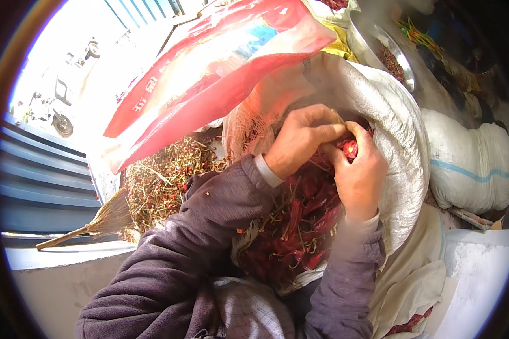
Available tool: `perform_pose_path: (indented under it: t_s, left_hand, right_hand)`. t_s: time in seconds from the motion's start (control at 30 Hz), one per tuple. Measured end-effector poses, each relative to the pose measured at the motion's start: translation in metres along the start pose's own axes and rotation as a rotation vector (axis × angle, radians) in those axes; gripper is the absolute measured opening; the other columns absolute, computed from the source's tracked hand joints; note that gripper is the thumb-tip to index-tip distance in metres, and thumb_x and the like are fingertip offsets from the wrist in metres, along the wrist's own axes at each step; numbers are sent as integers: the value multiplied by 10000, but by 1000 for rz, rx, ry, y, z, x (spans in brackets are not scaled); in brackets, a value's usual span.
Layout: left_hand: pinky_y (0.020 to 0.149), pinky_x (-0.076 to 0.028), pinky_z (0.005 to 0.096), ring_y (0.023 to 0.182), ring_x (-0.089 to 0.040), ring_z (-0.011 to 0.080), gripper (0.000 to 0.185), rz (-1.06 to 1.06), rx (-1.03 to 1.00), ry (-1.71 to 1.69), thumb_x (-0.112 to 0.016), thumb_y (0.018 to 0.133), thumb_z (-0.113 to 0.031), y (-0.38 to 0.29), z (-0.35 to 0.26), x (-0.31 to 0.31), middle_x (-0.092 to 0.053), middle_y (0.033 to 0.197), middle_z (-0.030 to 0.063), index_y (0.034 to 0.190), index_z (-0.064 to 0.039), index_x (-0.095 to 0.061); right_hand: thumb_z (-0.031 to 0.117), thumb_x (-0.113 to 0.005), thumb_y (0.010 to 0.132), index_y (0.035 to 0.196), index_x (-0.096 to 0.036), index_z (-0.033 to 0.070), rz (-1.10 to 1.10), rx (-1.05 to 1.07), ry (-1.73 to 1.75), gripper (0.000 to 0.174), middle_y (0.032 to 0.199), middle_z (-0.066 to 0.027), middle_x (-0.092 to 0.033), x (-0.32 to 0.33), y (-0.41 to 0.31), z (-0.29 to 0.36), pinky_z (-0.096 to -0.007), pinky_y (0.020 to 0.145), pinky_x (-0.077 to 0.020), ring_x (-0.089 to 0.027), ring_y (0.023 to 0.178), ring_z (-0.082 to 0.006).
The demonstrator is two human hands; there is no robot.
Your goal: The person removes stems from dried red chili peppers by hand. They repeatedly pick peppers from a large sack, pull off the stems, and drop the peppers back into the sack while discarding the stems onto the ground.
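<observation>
An open white woven sack (401,127) with a rolled rim stands before me, holding many dried red chili peppers (297,220) with pale stems. Above them my left hand (307,135) and my right hand (358,165) meet at the fingertips. My right hand's thumb and fingers close on a dried red chili (350,149), which shows a yellowish spot. Thumb and forefinger of my left hand are pinched together beside it, near what may be a stem; what they hold is too small to tell.
Left of the sack lies a pile of stems and chili bits (165,178), with a straw broom (106,216) beside it. A red printed plastic sheet or bag (237,80) hangs over the far side. Full white sacks (471,165) and a metal bowl (401,55) are at right.
</observation>
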State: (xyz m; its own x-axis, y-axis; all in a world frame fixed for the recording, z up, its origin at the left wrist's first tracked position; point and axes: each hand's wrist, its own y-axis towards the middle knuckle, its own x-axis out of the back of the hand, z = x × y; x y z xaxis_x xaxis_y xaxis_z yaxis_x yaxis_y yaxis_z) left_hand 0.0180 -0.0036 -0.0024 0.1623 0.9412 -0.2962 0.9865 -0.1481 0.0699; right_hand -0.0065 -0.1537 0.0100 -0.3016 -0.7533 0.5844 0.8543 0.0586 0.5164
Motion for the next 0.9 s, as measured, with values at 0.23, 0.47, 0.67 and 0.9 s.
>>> perform_pose_path:
  t_s: [0.23,0.47,0.67,0.9]
  left_hand:
    - [771,-546,395,864,-658,325,212,-110,-898,831,-790,770,-9,5,2,-9,-687,981,118,941,-35,-666]
    - [706,-535,417,795,-635,332,194,-77,-883,727,-787,761,-55,1,-4,-9,-654,866,117,894,-34,-646]
    - [657,-482,458,728,-599,351,175,-211,-872,675,-744,794,-110,0,4,-21,-566,751,128,853,-42,-594]
    - [676,-506,364,740,-643,230,198,-104,-201,-17,-697,962,-156,1,16,-40,-670,791,118,867,7,-637]
  right_hand:
    - [52,-730,854,1180,-662,-16,36,-105,16,339,1040,-208,-719,-1,-4,-1,-440,827,-561,-705,929,-387]
    - [9,-663,853,1180,-680,-20,-126,14,63,329,1024,-198,-722,-7,-10,0,-420,834,-563,-711,929,-362]
    - [167,-716,934,1065,-685,-45,-68,42,-150,251,875,-211,-704,6,-13,-4,-419,699,-536,-685,772,-348]
    - [109,-701,937,1029,-663,-30,-49,305,-492,171,879,-204,-667,25,-8,23,-471,680,-496,-643,794,-404]
